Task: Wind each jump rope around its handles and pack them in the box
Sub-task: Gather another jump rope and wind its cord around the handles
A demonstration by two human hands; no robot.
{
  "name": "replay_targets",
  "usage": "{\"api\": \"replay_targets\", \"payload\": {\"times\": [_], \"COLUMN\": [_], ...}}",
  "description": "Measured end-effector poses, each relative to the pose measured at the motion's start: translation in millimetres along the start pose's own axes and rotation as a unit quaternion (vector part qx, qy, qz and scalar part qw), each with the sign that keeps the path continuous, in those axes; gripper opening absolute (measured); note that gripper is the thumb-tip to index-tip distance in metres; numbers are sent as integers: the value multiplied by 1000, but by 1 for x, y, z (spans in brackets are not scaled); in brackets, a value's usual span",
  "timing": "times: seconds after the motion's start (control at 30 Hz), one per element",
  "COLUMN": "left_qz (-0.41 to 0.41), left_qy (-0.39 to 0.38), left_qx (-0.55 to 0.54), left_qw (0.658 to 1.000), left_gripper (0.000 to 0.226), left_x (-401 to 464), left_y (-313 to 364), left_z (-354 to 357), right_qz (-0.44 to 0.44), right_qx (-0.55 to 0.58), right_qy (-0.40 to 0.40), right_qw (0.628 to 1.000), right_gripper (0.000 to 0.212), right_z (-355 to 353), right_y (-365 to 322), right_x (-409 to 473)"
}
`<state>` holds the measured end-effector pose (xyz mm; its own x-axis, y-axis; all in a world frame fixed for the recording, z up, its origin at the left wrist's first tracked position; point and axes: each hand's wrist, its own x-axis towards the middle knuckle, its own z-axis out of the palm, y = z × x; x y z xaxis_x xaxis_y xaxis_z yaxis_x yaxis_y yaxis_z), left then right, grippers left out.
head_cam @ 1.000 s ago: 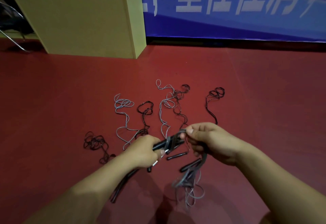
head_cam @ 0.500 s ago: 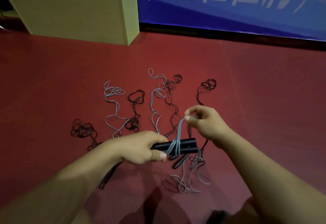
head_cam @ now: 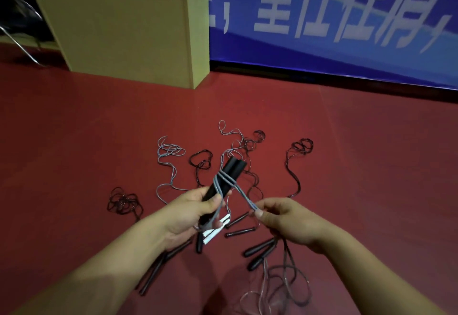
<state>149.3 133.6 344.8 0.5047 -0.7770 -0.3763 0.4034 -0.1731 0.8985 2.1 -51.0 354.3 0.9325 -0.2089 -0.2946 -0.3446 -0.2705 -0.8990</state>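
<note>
So the left hand [head_cam: 195, 209] is wrapped around a pair of black handles [head_cam: 226, 178] held side by side, tilted up and away from the person, with their white end caps [head_cam: 215, 230] poking out below the palm. A grey rope [head_cam: 224, 180] makes a few turns around the middle of those handles, just above the left thumb. From there the strands run down and across to the right hand [head_cam: 285, 223], which pinches them between thumb and fingertips, pulled taut between the 2 hands. The rest of that rope hangs below the right hand and piles up in loose loops [head_cam: 277, 287] on the red floor [head_cam: 99, 128], close to the person.

Beyond the hands, more jump ropes lie spread out unwound: a grey one [head_cam: 169, 156] past the left hand, black tangles [head_cam: 200, 162] next to it, another black tangle [head_cam: 124, 202] off to the outer side of the left hand, and a black one [head_cam: 298, 156] beyond the right hand. Between and under the hands a few loose black handles [head_cam: 239, 231] lie on the floor, 2 more [head_cam: 260, 251] just under the right wrist, and another pair [head_cam: 153, 272] under the left forearm.

Far beyond the left hand stands a yellowish box [head_cam: 124, 32], well apart from the ropes, against a blue banner [head_cam: 347, 17] with white characters.
</note>
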Motion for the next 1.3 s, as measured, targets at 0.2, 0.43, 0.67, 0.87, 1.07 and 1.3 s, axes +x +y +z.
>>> {"api": "replay_targets", "payload": {"times": [0.2,0.43,0.67,0.87,1.07,1.3], "left_qz": [-19,11,46,36,57,53], "left_qy": [103,164,159,75,-104,-249], "left_qx": [18,151,375,495,605,416], "left_qw": [994,975,912,865,788,873], "left_gripper": [15,10,9,7,8,9], "left_x": [11,17,22,21,8,-8], "left_y": [-8,-14,-25,-25,-20,-15], "left_z": [-9,-15,-18,-14,-5,10], "right_qz": [44,43,-30,-91,-132,-70], "right_qx": [-16,-69,-95,-156,-195,-148], "right_qy": [28,21,1,0,94,155], "right_qw": [999,996,995,984,967,974], "right_gripper": [13,14,17,22,19,11], "right_z": [1,0,5,4,-2,-7], "right_y": [2,-1,-7,-4,2,15], "right_x": [1,-4,-8,-8,-5,2]}}
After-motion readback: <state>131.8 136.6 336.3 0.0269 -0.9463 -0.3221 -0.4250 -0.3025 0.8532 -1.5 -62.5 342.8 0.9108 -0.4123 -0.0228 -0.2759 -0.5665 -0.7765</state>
